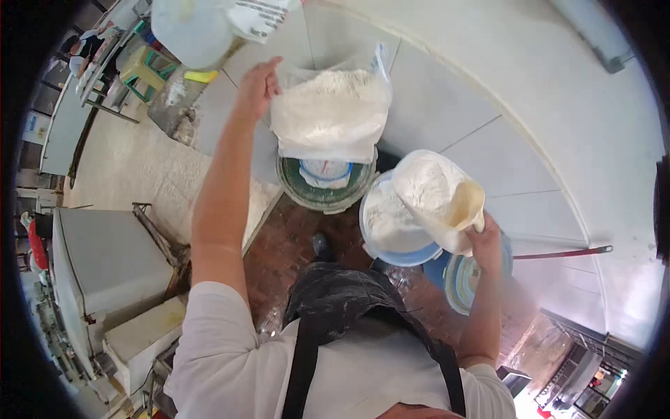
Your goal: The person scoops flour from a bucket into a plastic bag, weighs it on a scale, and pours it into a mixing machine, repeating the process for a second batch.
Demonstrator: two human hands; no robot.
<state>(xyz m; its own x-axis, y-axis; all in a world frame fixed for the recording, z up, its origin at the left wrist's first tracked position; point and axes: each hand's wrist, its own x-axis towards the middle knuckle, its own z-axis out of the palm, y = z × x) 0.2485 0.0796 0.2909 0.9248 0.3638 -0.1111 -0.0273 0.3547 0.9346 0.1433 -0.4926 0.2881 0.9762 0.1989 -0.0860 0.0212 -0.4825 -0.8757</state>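
Note:
My left hand (258, 87) grips the top edge of a clear plastic bag (331, 115) that is full of white flour. The bag rests on a round green scale (324, 190). My right hand (485, 241) holds a cream plastic scoop (440, 195) heaped with flour. The scoop is tilted above a blue-rimmed tub of flour (394, 234), just right of the scale.
A blue lid or second tub (460, 283) lies under my right forearm. A red-handled tool (562, 253) leans by the white tiled wall. A white container (192, 28) hangs at the top left, and a grey machine (105, 265) stands at the left. A green stool (146, 70) is further back.

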